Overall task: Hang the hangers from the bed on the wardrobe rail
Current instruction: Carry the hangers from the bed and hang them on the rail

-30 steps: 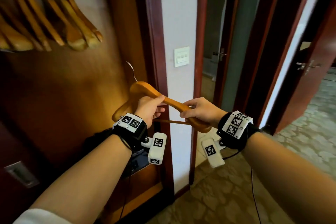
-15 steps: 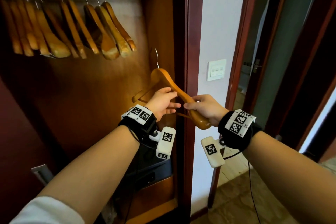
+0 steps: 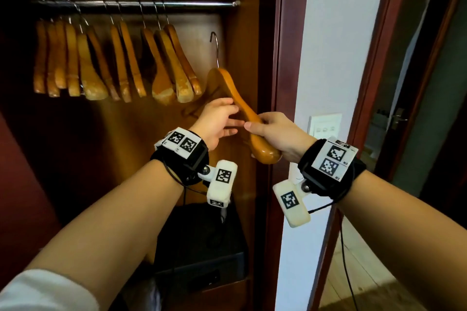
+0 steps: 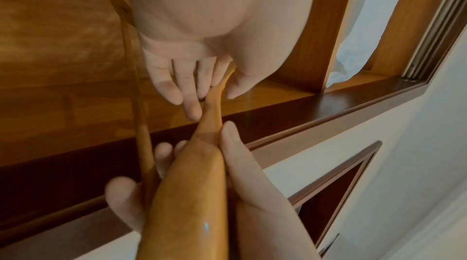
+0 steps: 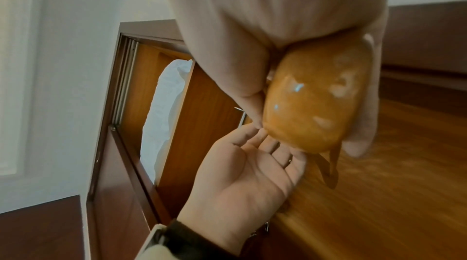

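Observation:
In the head view a wooden hanger (image 3: 228, 83) stands nearly upright inside the wardrobe. Its metal hook (image 3: 216, 45) is below the right end of the steel rail (image 3: 189, 3) and does not touch it. My right hand (image 3: 275, 131) grips the hanger's lower, rounded end (image 5: 313, 100). My left hand (image 3: 219, 118) lies against the hanger's arm (image 4: 192, 194) with straight fingers and an open palm (image 5: 242, 174). Several matching wooden hangers (image 3: 161, 65) hang on the rail to the left.
The wardrobe's dark red frame (image 3: 280, 83) stands just right of the hanger. A black box (image 3: 202, 242) sits on the wardrobe floor below my wrists. A white wall with a switch plate (image 3: 324, 125) and an open doorway lie to the right.
The hanger has risen and tipped from lying across to nearly upright, its hook now close under the rail's right end. My left hand's fingers have straightened along it.

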